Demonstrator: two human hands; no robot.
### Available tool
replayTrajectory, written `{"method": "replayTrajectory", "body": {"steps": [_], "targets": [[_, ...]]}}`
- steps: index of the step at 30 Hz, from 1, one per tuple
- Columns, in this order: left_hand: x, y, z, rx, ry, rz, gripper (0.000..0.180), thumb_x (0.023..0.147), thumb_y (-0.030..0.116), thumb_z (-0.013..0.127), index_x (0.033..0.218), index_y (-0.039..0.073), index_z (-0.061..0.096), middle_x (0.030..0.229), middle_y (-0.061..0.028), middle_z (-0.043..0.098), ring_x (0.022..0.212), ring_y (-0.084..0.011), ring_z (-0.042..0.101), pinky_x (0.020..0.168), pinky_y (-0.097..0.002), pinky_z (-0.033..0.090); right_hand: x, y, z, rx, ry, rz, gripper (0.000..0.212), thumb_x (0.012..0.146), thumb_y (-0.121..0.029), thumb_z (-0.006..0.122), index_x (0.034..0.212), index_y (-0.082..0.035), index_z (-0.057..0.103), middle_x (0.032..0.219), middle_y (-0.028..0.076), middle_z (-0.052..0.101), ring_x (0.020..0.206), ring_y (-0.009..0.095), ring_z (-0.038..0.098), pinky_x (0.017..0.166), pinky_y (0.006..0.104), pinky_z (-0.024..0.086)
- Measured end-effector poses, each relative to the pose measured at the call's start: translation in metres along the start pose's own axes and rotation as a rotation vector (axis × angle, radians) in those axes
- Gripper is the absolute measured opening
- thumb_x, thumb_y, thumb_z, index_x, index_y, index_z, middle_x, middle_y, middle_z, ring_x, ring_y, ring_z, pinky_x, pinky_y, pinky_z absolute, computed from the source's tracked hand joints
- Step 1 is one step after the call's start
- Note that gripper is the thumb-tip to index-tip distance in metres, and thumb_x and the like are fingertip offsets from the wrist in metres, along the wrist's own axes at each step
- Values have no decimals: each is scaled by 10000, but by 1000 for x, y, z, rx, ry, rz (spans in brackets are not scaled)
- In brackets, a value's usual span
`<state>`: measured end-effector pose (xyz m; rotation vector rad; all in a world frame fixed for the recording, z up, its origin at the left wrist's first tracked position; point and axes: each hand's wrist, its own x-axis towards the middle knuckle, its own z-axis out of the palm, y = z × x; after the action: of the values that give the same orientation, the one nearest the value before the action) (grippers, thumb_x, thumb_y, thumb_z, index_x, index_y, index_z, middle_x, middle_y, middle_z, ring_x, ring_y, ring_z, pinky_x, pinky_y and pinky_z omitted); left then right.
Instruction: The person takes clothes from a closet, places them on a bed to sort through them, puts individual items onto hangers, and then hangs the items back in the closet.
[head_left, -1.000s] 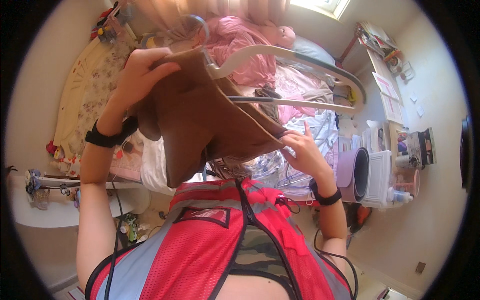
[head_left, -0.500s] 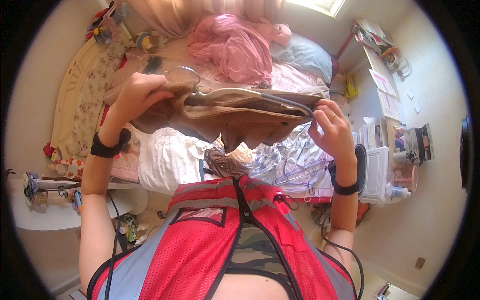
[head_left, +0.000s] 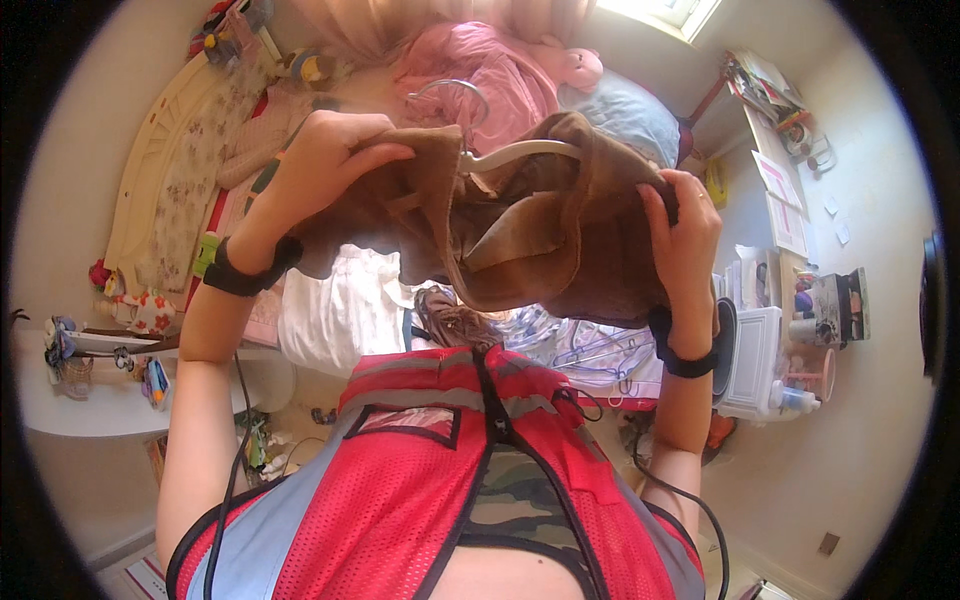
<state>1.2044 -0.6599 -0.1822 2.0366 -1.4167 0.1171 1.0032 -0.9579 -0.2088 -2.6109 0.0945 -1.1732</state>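
Observation:
A brown jacket-like garment (head_left: 622, 240) hangs spread between my hands, above the bed. Inside its open top, a pale hanger (head_left: 530, 150) curves across, partly covered by the cloth, and its metal hook arches up near the middle. My left hand (head_left: 325, 165) pinches the garment's left shoulder, thumb along the upper edge. On the other side, my right hand (head_left: 685, 225) is closed on the right shoulder edge. The right end of the hanger is hidden under the fabric. A loose flap of lining or cloth shows in the opening.
Behind the garment, a bed holds a pink blanket (head_left: 470, 75), a blue pillow (head_left: 625, 115) and a white cloth (head_left: 340, 305). Several hangers lie on clothes (head_left: 610, 350) at its near right. A white storage box (head_left: 750, 360) stands right; a white table (head_left: 110, 400) is at left.
The garment's opening has widened and its right shoulder now covers the hanger's grey right end. My left hand has shifted right and slightly up with the cloth.

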Motion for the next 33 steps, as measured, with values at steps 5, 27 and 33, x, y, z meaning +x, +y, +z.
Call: {"method": "replayTrajectory", "body": {"steps": [5, 27, 33], "targets": [[-4, 4, 0, 63, -45, 92, 192, 803, 162, 688, 828, -20, 633, 710, -159, 579, 624, -297, 557, 591, -332, 452, -26, 7, 0, 102, -43, -47, 236, 772, -210, 758, 803, -50, 587, 643, 107, 567, 575, 285, 568, 540, 367, 432], [-160, -33, 114, -214, 145, -81, 254, 740, 288, 752, 737, 59, 641, 609, -77, 568, 522, -249, 569, 481, -327, 410, -187, 30, -16, -76, -187, 221, 338, 984, -190, 451, 799, 51, 599, 733, 164, 602, 685, 342, 601, 624, 404, 482], [-181, -54, 179, -281, -49, -332, 277, 726, 288, 771, 725, 41, 645, 596, -86, 548, 512, -257, 533, 472, -326, 385, -212, 52, 49, 259, -438, 345, 418, 883, -386, 616, 1022, 9, 600, 921, 141, 607, 816, 317, 595, 728, 378, 471]]}}
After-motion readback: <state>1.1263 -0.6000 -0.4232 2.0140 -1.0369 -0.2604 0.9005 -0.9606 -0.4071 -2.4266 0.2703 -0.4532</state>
